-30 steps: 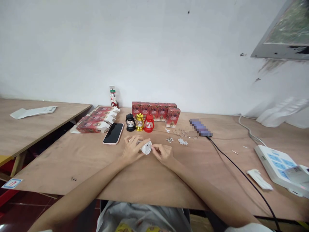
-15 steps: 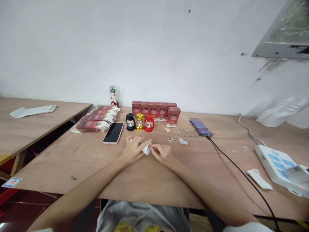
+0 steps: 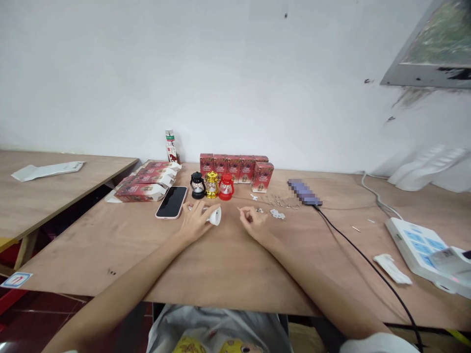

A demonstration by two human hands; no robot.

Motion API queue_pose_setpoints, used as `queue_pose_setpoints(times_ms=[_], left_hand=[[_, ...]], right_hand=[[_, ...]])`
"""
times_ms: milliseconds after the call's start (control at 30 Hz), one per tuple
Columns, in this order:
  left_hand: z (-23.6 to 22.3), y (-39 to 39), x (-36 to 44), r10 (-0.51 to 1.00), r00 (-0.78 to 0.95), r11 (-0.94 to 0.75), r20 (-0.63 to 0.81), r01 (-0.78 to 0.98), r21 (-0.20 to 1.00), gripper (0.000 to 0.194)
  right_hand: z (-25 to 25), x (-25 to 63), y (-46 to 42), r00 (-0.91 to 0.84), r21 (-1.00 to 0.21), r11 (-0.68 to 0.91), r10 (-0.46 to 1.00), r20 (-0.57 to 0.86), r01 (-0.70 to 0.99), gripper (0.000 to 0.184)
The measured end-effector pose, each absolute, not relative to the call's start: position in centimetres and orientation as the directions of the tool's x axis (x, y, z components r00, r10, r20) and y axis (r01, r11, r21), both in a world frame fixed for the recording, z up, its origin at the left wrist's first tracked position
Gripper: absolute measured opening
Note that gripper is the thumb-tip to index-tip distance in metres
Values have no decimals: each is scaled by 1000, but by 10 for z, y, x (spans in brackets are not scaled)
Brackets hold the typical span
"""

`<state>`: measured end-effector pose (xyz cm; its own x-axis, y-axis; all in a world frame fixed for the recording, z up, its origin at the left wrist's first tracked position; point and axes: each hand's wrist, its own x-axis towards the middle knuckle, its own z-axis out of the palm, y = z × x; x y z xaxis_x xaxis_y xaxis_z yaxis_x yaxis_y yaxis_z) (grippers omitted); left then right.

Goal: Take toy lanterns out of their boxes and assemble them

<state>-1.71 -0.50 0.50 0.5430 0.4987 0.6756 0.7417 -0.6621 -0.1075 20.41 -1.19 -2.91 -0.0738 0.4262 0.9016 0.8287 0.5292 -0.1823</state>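
My left hand (image 3: 195, 220) is closed round a small white lantern (image 3: 216, 216), mostly hidden by the fingers. Its round white base faces right, towards my other hand. My right hand (image 3: 254, 221) hovers a short way to the right, apart from the lantern. Its thumb and forefinger are pinched together; whatever they hold is too small to name. Behind the hands stand three miniature lanterns: a black one (image 3: 197, 186), a gold one (image 3: 212, 185) and a red one (image 3: 226, 187). Just beyond my right hand lie small round pieces (image 3: 259, 210) and small white plastic pieces (image 3: 277, 214).
Red printed boxes (image 3: 234, 169) stand along the back, and flattened ones (image 3: 138, 190) lie left. A phone (image 3: 171, 202) lies beside my left hand. Thin wire pieces (image 3: 281, 201), a cabled purple phone (image 3: 304, 192) and a white power strip (image 3: 419, 250) are on the right.
My right hand has drawn away from the lantern's base to the right. My left hand has moved slightly left and up, turning the base more to the right.
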Motion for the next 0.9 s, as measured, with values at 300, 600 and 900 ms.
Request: queue_pose_setpoints(times_ms=[300, 600, 900], left_hand=[[4, -4, -15, 521, 557, -674, 646, 733, -89, 40], [3, -4, -16, 519, 565, -688, 641, 721, -79, 41], [4, -5, -17, 525, 563, -681, 638, 727, -82, 42]], right_hand=[[-35, 260, 30, 84, -161, 88, 564, 821, 983, 25], [-39, 258, 43, 82, -127, 40, 572, 816, 991, 31], [-33, 252, 31, -3, -82, 142, 515, 857, 986, 26]])
